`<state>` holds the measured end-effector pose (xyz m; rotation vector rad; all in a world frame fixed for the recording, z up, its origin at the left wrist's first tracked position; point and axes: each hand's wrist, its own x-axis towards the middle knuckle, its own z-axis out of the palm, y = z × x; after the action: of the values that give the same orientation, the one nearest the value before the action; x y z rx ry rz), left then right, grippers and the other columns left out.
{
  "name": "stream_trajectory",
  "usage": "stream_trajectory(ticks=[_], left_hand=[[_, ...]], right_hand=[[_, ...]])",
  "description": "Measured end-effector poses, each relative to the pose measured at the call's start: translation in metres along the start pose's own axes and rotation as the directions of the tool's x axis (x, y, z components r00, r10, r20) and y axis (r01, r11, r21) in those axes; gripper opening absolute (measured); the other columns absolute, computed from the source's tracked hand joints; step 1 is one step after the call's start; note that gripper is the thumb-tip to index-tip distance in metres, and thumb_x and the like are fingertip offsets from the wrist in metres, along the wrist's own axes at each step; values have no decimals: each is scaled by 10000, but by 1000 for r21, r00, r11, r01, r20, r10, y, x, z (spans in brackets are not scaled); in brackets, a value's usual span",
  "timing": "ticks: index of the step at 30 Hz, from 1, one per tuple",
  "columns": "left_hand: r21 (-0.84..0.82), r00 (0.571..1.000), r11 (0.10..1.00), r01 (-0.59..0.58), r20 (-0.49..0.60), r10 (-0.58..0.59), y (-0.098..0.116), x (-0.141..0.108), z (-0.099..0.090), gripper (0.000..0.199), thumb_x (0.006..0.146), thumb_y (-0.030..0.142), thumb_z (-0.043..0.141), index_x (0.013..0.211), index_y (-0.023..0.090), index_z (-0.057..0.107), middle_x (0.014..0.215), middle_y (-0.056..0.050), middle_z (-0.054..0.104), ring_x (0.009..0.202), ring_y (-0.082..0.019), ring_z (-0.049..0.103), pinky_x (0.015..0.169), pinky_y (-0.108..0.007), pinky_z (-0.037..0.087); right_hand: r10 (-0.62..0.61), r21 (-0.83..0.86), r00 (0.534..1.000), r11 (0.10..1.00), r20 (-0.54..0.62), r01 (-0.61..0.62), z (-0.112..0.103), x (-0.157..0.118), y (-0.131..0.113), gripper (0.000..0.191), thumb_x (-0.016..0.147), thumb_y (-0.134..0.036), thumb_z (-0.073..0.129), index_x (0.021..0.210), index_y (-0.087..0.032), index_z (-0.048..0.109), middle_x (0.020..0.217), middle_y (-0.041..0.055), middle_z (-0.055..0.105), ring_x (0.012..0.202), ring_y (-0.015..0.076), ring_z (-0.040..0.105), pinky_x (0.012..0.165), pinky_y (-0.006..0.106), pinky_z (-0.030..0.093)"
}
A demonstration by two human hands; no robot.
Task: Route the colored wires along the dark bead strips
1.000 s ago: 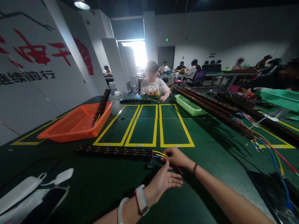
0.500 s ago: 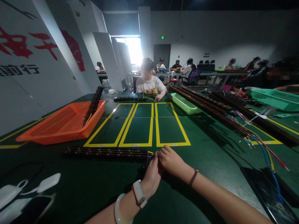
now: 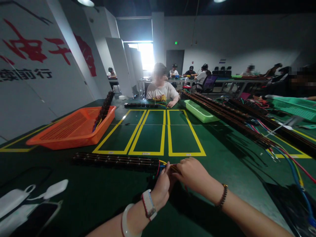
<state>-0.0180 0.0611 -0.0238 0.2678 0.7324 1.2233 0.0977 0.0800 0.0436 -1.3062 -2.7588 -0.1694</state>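
Observation:
A long black bar with thin coppery lines along its top (image 3: 116, 162) lies crosswise on the green table in front of me. Coloured wires (image 3: 163, 163), yellow, blue and red, come out of its right end. My left hand (image 3: 162, 186) is closed around these wires just beyond the bar's end. To its right, my right hand (image 3: 194, 172) pinches the yellow wires farther along. The wire ends are mostly hidden by my fingers.
An orange basket (image 3: 70, 143) with another black bar stands at left, a light green tray (image 3: 202, 115) farther back. Long bars with loose wires (image 3: 227, 118) lie at right. A white pouch-like item (image 3: 17, 200) is near left. Opposite sits a co-worker (image 3: 163, 89).
My right hand has slid right, away from my left hand, along the wires, baring a stretch of yellow wire. The left hand keeps its hold. The view has shifted slightly.

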Motion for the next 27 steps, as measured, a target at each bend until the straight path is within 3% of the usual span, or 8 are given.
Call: stream_trajectory(ticks=[4, 10, 15, 20, 24, 27], left_hand=[[80, 1000, 997, 17, -22, -15, 2, -5, 2, 246, 846, 372, 549, 894, 137, 607, 908, -86, 664, 919, -199, 610, 854, -339, 454], [124, 999, 992, -16, -35, 20, 1, -7, 4, 255, 851, 403, 532, 943, 169, 576, 922, -71, 666, 901, -177, 622, 848, -321, 463], [233, 998, 972, -29, 66, 14, 5, -12, 8, 307, 873, 411, 485, 882, 116, 567, 890, -142, 671, 872, -218, 644, 841, -365, 471], [244, 996, 970, -10, 86, -11, 9, -15, 11, 342, 878, 422, 469, 866, 96, 575, 906, -180, 675, 877, -239, 650, 867, -391, 461], [210, 995, 978, -5, 103, -17, 6, -9, 5, 352, 885, 420, 457, 885, 92, 585, 943, -178, 669, 930, -239, 636, 884, -393, 454], [179, 994, 984, -1, 112, -19, 3, -5, 2, 325, 891, 391, 459, 891, 93, 589, 977, -172, 660, 970, -233, 622, 913, -396, 439]], right_hand=[[21, 3, 997, 1000, 73, -21, 10, -5, -2, 98, 815, -153, 579, 803, -129, 673, 707, 82, 670, 590, 192, 618, 526, 277, 399], [153, 79, 986, 984, 64, -158, 2, 1, 20, 150, 859, -224, 554, 771, -145, 646, 718, 77, 662, 635, 200, 622, 517, 265, 381], [151, 166, 982, 977, -114, -131, 34, 14, 47, 140, 892, -234, 542, 839, -157, 646, 810, 60, 656, 751, 181, 604, 640, 263, 401], [172, 232, 940, 967, -296, -104, 74, 19, 61, 164, 878, -276, 578, 797, -167, 670, 772, 46, 637, 762, 180, 547, 680, 276, 382], [136, 275, 921, 961, -364, -33, 83, 17, 63, 183, 877, -312, 574, 801, -183, 680, 761, 50, 626, 751, 187, 526, 685, 302, 384], [104, 349, 886, 935, -453, 69, 79, 6, 60, 205, 905, -330, 518, 959, -192, 660, 891, 80, 622, 831, 203, 534, 718, 325, 414]])
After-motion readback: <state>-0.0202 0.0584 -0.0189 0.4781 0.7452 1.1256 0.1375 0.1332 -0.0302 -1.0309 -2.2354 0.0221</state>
